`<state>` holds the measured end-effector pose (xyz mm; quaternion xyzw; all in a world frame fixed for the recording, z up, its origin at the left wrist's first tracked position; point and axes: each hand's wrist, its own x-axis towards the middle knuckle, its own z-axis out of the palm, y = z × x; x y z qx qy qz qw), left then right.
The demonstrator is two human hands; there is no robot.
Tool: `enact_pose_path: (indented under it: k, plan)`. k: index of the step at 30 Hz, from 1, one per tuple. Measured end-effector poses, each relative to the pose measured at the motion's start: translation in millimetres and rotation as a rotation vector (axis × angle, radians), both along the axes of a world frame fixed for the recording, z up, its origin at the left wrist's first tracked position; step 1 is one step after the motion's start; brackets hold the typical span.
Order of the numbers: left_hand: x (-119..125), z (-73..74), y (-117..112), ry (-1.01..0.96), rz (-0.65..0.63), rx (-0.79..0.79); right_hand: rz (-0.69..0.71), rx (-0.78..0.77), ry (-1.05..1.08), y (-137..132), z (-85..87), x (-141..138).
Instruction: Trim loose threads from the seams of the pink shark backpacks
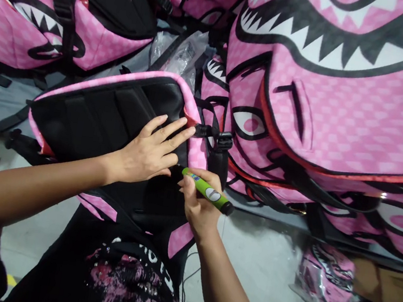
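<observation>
A black and pink backpack [97, 110] lies in front of me with its black padded back facing up. My left hand [154, 146] rests flat on that panel with its fingers spread, near the pink side edge. In my right hand [201, 201] is a green marker pen [207, 190], its black end pointing to the lower right. The marker's other tip is at the black panel, just beside my left thumb; whether it touches the fabric I cannot tell. A black strap buckle [223, 141] sits at the bag's right side.
Large pink shark-mouth backpacks [361, 119] are piled on the right, and more pink bags [100, 40] lie at the upper left. A clear plastic bag [182, 52] is behind the backpack. On the floor are a wrapped pink item [326, 280] and a cardboard box [392, 290].
</observation>
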<state>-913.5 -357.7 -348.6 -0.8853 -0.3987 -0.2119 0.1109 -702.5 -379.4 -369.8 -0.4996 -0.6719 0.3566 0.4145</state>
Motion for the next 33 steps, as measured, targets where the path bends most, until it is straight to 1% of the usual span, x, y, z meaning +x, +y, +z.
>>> enact_pose_path:
  k: [3,8,13,15,20,26,31,33]
  plan:
    - [0.3,-0.4,-0.3,-0.005,0.003,-0.003,-0.013,0.003,0.024,-1.9,-0.7,-1.0]
    - [1.3,-1.4,0.4,-0.007,0.001,0.014,-0.011,-0.033,0.057,-1.2,4.8,-4.2]
    - [2.0,-2.3,0.5,0.013,0.019,0.087,-0.043,-0.037,0.127,-2.0,4.6,-7.6]
    - [1.8,-1.9,-0.1,0.044,0.038,0.081,-0.061,-0.039,0.143,-2.4,4.6,-8.6]
    - [1.9,-1.2,-1.1,0.082,0.057,0.063,-0.036,-0.084,0.181,-0.8,9.2,-10.6]
    - [1.9,-2.3,-1.0,0.092,0.063,0.029,-0.079,-0.083,0.193,0.1,10.4,-11.6]
    - [1.7,-1.2,-1.3,0.085,0.061,0.064,-0.095,-0.105,0.219,0.0,11.4,-12.0]
    - [1.7,-1.5,-1.3,0.081,0.057,0.078,-0.081,-0.126,0.239,0.3,13.5,-12.6]
